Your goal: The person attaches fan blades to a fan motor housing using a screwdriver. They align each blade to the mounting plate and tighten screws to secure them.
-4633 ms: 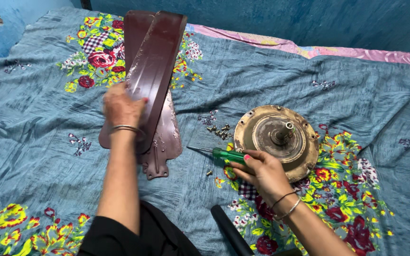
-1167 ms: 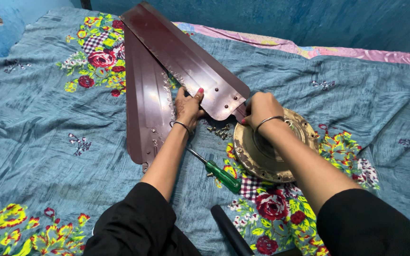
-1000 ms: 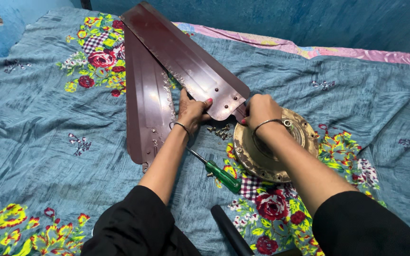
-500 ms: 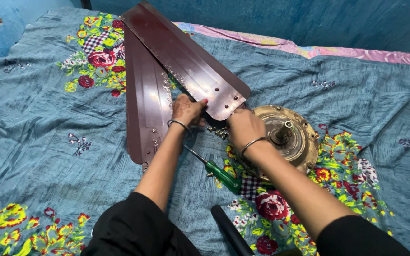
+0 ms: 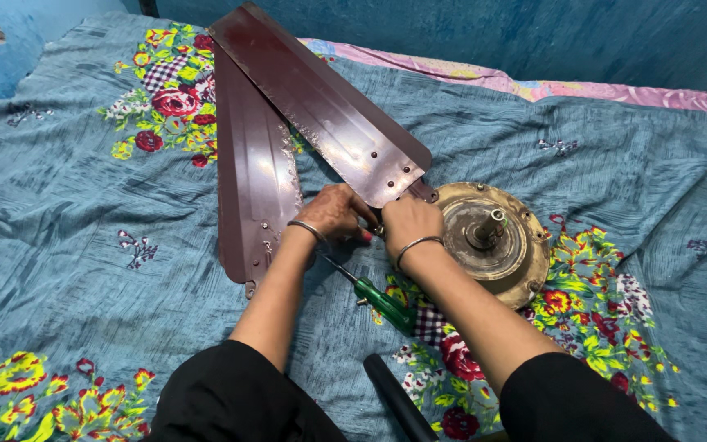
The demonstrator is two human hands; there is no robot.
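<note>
Resting: two blades (image 5: 259,164), one motor hub (image 5: 493,241), one screwdriver (image 5: 382,301); both hands (image 5: 333,214) close.

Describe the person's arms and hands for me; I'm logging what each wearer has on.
Both arms are bare from the wrist up past the elbow, with black sleeves above. The left hand has one thin metal bangle at the wrist and red-painted nails. The right hand also has one thin metal bangle. No gloves or rings can be made out.

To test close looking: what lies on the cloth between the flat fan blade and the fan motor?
In the head view, both hands lie there, left hand and right hand together, between flat blade and motor.
</note>
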